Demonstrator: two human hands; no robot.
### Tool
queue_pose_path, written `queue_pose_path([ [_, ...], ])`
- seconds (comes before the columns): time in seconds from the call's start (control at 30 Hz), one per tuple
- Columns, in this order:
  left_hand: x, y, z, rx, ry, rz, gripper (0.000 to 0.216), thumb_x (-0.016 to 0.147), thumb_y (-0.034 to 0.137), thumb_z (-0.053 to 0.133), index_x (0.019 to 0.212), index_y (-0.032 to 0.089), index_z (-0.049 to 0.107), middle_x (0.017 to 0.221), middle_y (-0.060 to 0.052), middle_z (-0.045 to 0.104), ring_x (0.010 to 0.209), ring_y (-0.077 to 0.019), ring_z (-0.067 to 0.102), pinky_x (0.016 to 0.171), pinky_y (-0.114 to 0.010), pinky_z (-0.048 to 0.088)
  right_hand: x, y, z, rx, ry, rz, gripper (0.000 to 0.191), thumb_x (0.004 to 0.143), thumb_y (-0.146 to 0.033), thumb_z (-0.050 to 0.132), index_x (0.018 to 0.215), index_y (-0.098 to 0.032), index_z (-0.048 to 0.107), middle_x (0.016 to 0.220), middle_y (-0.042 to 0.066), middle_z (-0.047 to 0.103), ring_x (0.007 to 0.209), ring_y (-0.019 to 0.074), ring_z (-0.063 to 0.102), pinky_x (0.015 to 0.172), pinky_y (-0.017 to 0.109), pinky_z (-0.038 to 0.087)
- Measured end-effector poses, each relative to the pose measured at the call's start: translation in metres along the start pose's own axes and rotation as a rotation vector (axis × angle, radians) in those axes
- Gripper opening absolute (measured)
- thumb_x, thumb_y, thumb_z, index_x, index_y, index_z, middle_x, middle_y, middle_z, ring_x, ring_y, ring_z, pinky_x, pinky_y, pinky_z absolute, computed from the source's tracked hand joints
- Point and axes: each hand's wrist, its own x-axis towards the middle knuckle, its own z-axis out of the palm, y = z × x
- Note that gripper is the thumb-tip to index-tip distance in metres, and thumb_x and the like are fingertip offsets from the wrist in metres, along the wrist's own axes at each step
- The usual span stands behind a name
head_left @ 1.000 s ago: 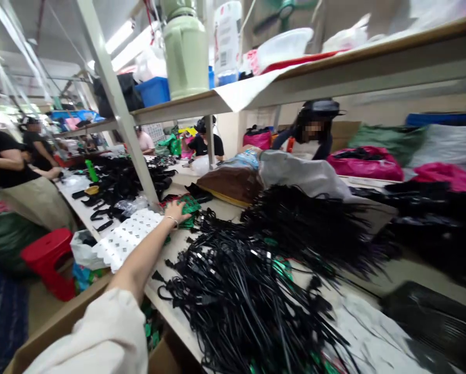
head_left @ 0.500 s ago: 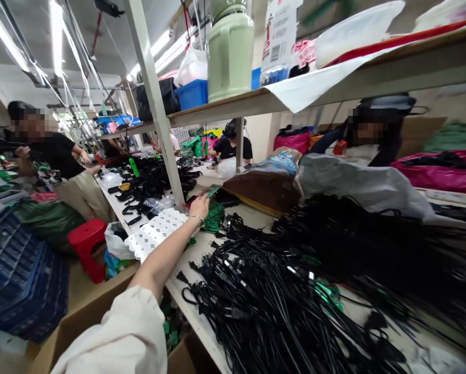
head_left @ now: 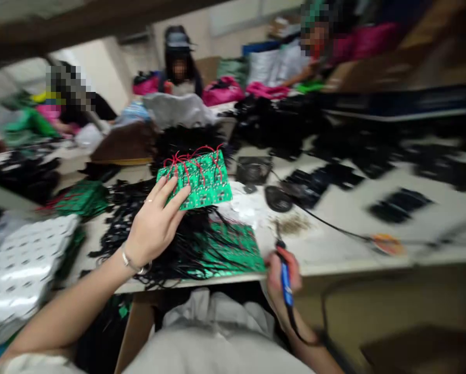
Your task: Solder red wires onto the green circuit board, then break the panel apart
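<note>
My left hand [head_left: 155, 223] grips a green circuit board panel [head_left: 213, 179] with red wires rising from its top, held above a heap of black cables [head_left: 127, 218]. The thumb is hidden under the board. In my right hand [head_left: 283, 275] is a blue-handled soldering iron [head_left: 286, 283], its tip pointing away from me over the table edge. A second green circuit board panel [head_left: 236, 249] lies on the table between my hands, partly covered by black cables. Further left sits a stack of green boards [head_left: 83, 200] with red wires.
A white perforated tray [head_left: 26, 265] stands at the left. Behind the cables lie a brown bag [head_left: 124, 143] and black parts [head_left: 279, 124]. Brownish debris [head_left: 293, 223] and a round black object [head_left: 278, 198] are near the iron. Two people [head_left: 180, 72] sit across the table.
The view has swung right. My left hand has brought a green board panel from the stack at the left to in front of me. My right hand with the soldering iron has come into view.
</note>
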Motion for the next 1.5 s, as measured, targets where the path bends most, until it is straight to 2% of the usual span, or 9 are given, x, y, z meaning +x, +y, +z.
queue_pose_path([
  [0.13, -0.010, 0.048, 0.040, -0.049, -0.145, 0.225, 0.039, 0.091, 0.024, 0.043, 0.129, 0.025, 0.051, 0.141, -0.011, 0.044, 0.139, -0.0330, 0.025, 0.105, -0.054, 0.040, 0.012, 0.019, -0.011, 0.075, 0.115, 0.032, 0.023, 0.088, -0.038, 0.054, 0.102, -0.020, 0.056, 0.065, -0.004, 0.058, 0.057, 0.0125, 0.059, 0.062, 0.029, 0.051],
  [0.37, -0.053, 0.079, 0.089, 0.067, -0.370, 0.322, 0.040, 0.088, 0.021, 0.050, 0.128, 0.025, 0.053, 0.136, -0.015, 0.051, 0.133, -0.0368, 0.037, 0.097, -0.052, 0.048, 0.013, 0.002, -0.015, 0.153, 0.105, -0.105, 0.023, 0.087, -0.030, 0.053, 0.109, -0.023, 0.053, 0.089, 0.003, 0.065, 0.085, 0.0186, 0.065, 0.084, 0.041, 0.051],
  [0.63, -0.055, 0.077, 0.088, 0.171, -0.343, 0.224, 0.044, 0.087, 0.018, 0.050, 0.131, 0.024, 0.050, 0.140, -0.016, 0.046, 0.135, -0.0381, 0.033, 0.099, -0.053, 0.044, 0.013, 0.002, 0.008, 0.275, -0.242, -0.134, 0.037, 0.087, -0.028, 0.053, 0.123, -0.025, 0.045, 0.119, 0.010, 0.060, 0.113, 0.0238, 0.058, 0.100, 0.048, 0.045],
  [0.8, -0.051, 0.074, 0.090, 0.174, -0.358, 0.206, 0.042, 0.088, 0.038, 0.052, 0.128, 0.026, 0.054, 0.139, -0.013, 0.048, 0.133, -0.0340, 0.037, 0.098, -0.050, 0.046, 0.016, 0.000, 0.009, 0.083, -0.292, -0.232, 0.037, 0.085, -0.020, 0.055, 0.121, -0.024, 0.049, 0.113, 0.009, 0.063, 0.106, 0.0227, 0.061, 0.093, 0.044, 0.050],
  [0.93, -0.047, 0.071, 0.080, 0.141, -0.407, 0.229, 0.040, 0.088, 0.040, 0.052, 0.127, 0.033, 0.055, 0.137, -0.009, 0.052, 0.128, -0.0334, 0.045, 0.101, -0.059, 0.039, 0.010, 0.002, 0.008, 0.024, -0.272, -0.415, 0.043, 0.079, -0.011, 0.057, 0.120, -0.024, 0.049, 0.117, 0.011, 0.062, 0.109, 0.0252, 0.061, 0.089, 0.046, 0.054],
  [1.07, -0.016, 0.044, 0.050, -0.077, -0.426, 0.243, 0.043, 0.091, 0.040, 0.044, 0.132, 0.028, 0.049, 0.136, -0.009, 0.053, 0.121, -0.0251, 0.052, 0.101, -0.048, 0.044, 0.007, 0.002, 0.011, 0.042, -0.231, -0.449, 0.050, 0.077, -0.010, 0.058, 0.123, -0.026, 0.045, 0.117, 0.011, 0.062, 0.107, 0.0250, 0.062, 0.087, 0.045, 0.055],
  [1.2, 0.053, -0.015, 0.034, -0.042, -0.346, 0.011, 0.042, 0.090, 0.045, 0.042, 0.120, 0.020, 0.059, 0.120, -0.009, 0.062, 0.108, -0.0245, 0.059, 0.096, -0.039, 0.048, 0.007, 0.005, 0.011, 0.114, -0.229, -0.408, 0.051, 0.079, -0.010, 0.056, 0.126, -0.027, 0.043, 0.123, 0.011, 0.058, 0.114, 0.0255, 0.058, 0.092, 0.047, 0.052],
  [1.33, 0.116, -0.076, 0.054, 0.115, -0.537, -0.215, 0.043, 0.085, 0.039, 0.044, 0.115, 0.014, 0.063, 0.110, -0.009, 0.066, 0.098, -0.0238, 0.063, 0.092, -0.035, 0.048, 0.002, 0.014, 0.012, 0.157, -0.158, -0.289, 0.047, 0.082, -0.015, 0.055, 0.126, -0.027, 0.042, 0.125, 0.010, 0.056, 0.119, 0.0256, 0.054, 0.100, 0.051, 0.045],
  [1.5, 0.152, -0.121, 0.095, 0.334, -0.473, -0.240, 0.045, 0.082, 0.036, 0.046, 0.116, 0.013, 0.063, 0.119, -0.013, 0.061, 0.109, -0.0278, 0.057, 0.096, -0.038, 0.044, -0.002, 0.022, 0.015, 0.265, -0.130, -0.159, 0.044, 0.085, -0.018, 0.054, 0.126, -0.028, 0.041, 0.125, 0.010, 0.055, 0.117, 0.0239, 0.057, 0.100, 0.048, 0.046],
])
